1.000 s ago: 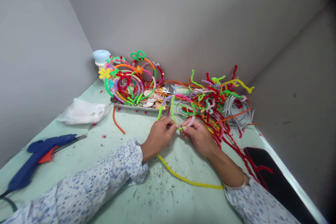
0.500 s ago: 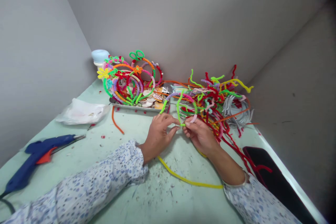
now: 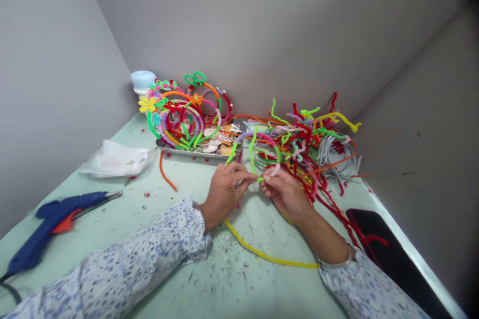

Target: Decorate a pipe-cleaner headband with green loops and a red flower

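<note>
A headband (image 3: 277,152) wrapped in purple, pink and green pipe cleaner arches up between my hands. My right hand (image 3: 287,193) is closed on its right end, thumb and fingers pinching near the pale pink section. My left hand (image 3: 229,188) is closed too, its thumb and fingertips pinching a bright green pipe cleaner (image 3: 252,152) beside the right fingertips. One length of this pipe cleaner stands up in front of the arch. The headband's left end runs down behind my left hand. A yellow pipe cleaner (image 3: 262,255) lies on the table below both hands.
Finished-looking headbands (image 3: 187,109) rest on a metal tray (image 3: 198,153) of flat patches. Loose pipe cleaners (image 3: 303,134) and grey bands (image 3: 337,159) pile up at right. A phone (image 3: 389,254) lies at the right edge, a blue glue gun (image 3: 56,219) and plastic bag (image 3: 118,159) at left.
The upright length of green pipe cleaner has shifted slightly left. My left fingertips have moved a little right, closer to the right fingertips. The headband stays in nearly the same place.
</note>
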Demonstrator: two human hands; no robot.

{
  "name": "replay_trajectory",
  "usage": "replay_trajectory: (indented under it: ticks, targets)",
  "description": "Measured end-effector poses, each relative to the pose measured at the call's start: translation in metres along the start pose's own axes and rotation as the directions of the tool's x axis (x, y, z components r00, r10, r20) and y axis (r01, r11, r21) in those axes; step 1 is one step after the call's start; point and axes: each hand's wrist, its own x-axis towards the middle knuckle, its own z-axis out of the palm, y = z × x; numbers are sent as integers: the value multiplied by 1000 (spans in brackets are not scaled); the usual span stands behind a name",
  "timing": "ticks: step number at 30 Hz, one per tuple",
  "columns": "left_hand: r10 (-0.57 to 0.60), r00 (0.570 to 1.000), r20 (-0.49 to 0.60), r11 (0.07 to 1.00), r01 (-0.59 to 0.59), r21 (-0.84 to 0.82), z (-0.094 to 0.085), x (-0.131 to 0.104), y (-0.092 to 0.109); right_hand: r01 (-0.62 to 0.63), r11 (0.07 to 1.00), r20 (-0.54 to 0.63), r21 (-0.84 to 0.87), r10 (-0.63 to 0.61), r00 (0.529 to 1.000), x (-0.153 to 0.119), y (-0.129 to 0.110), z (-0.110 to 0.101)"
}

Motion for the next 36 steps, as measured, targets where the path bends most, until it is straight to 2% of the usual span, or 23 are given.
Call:
replay_trajectory:
  ticks: [11,20,36]
  targets:
    - [-57,994,90,997,51,63,-2,4,6,41,998,-13,-46,-42,999,-1,-1,3]
    - [-12,999,46,998,9,63,-1,1,2,44,998,-24,-52,-45,999,-2,-1,3]
    - [-53,990,129,992,36,124,-1,4,8,124,986,8,-112,-124,992,-2,-1,3]
